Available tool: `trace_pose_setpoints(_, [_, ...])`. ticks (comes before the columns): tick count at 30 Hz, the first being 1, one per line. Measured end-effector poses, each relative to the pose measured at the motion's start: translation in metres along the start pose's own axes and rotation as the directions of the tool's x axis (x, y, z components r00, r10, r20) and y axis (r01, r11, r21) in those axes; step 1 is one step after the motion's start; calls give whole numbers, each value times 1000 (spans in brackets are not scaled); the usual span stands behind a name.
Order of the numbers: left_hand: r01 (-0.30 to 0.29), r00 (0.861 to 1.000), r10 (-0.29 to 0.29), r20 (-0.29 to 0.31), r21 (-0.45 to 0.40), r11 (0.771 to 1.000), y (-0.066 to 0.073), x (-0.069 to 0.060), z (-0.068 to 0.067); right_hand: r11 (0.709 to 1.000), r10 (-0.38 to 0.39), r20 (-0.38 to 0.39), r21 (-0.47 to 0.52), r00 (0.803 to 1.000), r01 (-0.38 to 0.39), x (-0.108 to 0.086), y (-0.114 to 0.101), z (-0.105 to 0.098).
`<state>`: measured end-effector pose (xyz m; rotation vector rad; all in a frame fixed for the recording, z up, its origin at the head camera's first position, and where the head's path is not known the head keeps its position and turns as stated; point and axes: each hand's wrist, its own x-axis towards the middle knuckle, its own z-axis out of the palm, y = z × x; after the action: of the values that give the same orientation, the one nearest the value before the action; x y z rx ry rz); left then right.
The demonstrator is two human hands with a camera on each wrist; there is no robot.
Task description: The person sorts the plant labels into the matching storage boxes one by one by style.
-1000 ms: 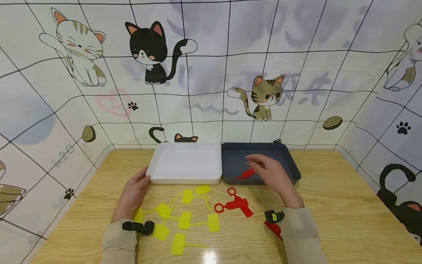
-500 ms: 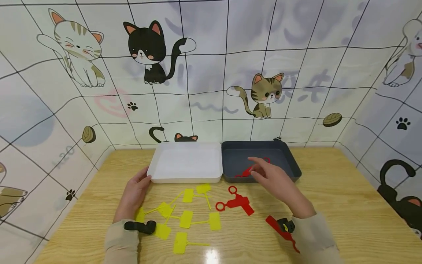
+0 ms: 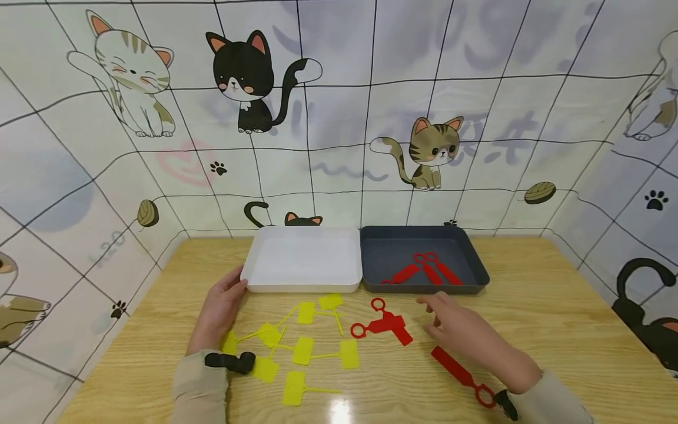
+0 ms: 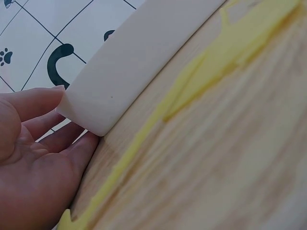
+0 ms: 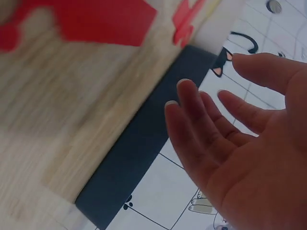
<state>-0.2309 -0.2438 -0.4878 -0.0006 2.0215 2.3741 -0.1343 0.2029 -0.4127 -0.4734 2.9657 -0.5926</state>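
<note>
My left hand [image 3: 219, 309] holds the near left corner of a white tray [image 3: 302, 288], thumb at the rim and fingers against its end, as the left wrist view shows. My right hand [image 3: 468, 333] hovers above the table in front of a dark grey tray [image 3: 424, 289], fingers loosely bent and holding nothing. Below it lies a red tag [image 3: 452, 366] with a ring end. Several red tags [image 3: 446, 270] lie inside the grey tray. To the left of my right hand, red tags [image 3: 385, 324] overlap on the table.
Several yellow tags [image 3: 303, 351] with thin stems are scattered in front of the white tray, some near my left wrist. Both trays stand side by side at the back of the wooden table [image 3: 572, 347], before a cat-print cloth backdrop [image 3: 339, 118].
My right hand has left the grey tray, moving back and right above the table, which uncovers the red tags inside. The left hand stays at the white tray.
</note>
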Motion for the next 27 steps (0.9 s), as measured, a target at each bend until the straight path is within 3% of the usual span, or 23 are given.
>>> trace_pose_setpoints(7, [5,1000,-5,15,9,1000,-2,-1,2,986,21,82,-165,996,-7,-27,12,6])
trace_pose_setpoints(13, [-20,1000,20,20,-15,1000,0,1,1,956,85,160,-292,983,-35,-39,20,8])
trace_pose_setpoints(16, [-24,999,25,20,-17,1000,1,2,1,944,82,177,-329,981,-20,-43,22,8])
trace_pose_setpoints(27, [-2,1000,2,17,-23,1000,-1,2,-2,931,-21,85,-362,996,50,-42,20,8])
